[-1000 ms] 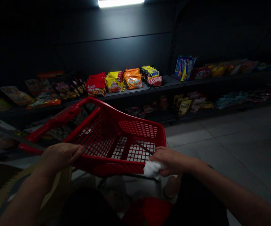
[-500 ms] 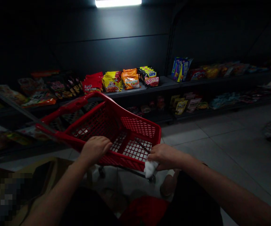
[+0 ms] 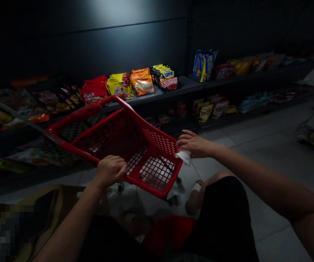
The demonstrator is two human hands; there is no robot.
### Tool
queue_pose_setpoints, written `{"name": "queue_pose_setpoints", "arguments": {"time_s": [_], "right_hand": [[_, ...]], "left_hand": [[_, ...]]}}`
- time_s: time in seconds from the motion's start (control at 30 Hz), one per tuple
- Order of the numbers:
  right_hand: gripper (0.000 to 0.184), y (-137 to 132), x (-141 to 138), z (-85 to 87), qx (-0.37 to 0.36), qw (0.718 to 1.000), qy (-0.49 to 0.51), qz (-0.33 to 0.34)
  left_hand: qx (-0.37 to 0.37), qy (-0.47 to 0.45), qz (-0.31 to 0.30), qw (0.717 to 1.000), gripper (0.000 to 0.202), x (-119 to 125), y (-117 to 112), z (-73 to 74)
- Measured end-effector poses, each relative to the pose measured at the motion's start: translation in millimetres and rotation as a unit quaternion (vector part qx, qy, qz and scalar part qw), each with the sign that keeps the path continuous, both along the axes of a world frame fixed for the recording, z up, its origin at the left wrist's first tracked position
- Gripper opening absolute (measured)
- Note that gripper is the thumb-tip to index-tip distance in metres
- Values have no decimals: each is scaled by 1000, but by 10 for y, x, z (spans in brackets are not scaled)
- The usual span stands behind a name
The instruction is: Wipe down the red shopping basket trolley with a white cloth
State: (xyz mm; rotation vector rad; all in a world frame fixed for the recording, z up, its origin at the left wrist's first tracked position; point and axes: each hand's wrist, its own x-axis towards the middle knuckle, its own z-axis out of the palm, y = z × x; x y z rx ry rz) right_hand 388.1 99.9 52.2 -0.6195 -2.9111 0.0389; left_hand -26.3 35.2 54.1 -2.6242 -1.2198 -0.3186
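Observation:
A red plastic shopping cart basket point(image 3: 135, 145) stands in front of me on small wheels, empty, with a red handle bar on its far left. My left hand point(image 3: 110, 170) is closed over the basket's near rim. My right hand point(image 3: 193, 143) presses a crumpled white cloth point(image 3: 184, 156) against the basket's right corner, fingers curled around the cloth.
Dark store shelves point(image 3: 184, 85) run along the back wall with packets of noodles and snacks point(image 3: 142, 80) on two levels. Grey tiled floor point(image 3: 268, 145) lies to the right. My knees and dark shorts point(image 3: 222, 211) are below, and a tan bag point(image 3: 47, 207) sits at lower left.
My right hand with the white cloth has moved from the basket's near rim up to its right corner. The basket has tilted and shifted; my left hand slid along the near rim.

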Motion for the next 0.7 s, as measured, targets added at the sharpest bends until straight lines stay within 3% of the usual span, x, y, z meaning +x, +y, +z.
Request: {"name": "queue_pose_setpoints", "arguments": {"time_s": [0.1, 0.2, 0.33, 0.4, 0.5, 0.57, 0.63, 0.7], "right_hand": [[24, 12, 89, -89, 22, 999, 4, -45], [18, -432, -196, -248, 45, 994, 51, -82], [19, -1186, -795, -383, 6, 995, 101, -10], [22, -1329, -946, -366, -11, 993, 109, 32], [30, -1145, -798, -347, -29, 989, 121, 81], [34, -869, -501, -414, -31, 986, 155, 55], [32, -583, -180, -550, -35, 970, 238, -34], [29, -361, 23, -720, -42, 905, 381, -185]], "left_hand": [[17, 6, 9, 1000, 35, 13, 31, -45], [22, 22, 30, 999, 36, -9, 49, -56], [0, 35, 43, 998, 36, -111, 74, -48], [-10, 36, 35, 999, 36, -181, 82, -36], [-9, 30, 20, 999, 33, -276, 84, -27], [-10, 23, 19, 1000, 31, -311, 81, -40], [-11, 12, 27, 1000, 31, -312, 81, -68], [-8, 4, 42, 999, 31, -280, 90, -95]]}}
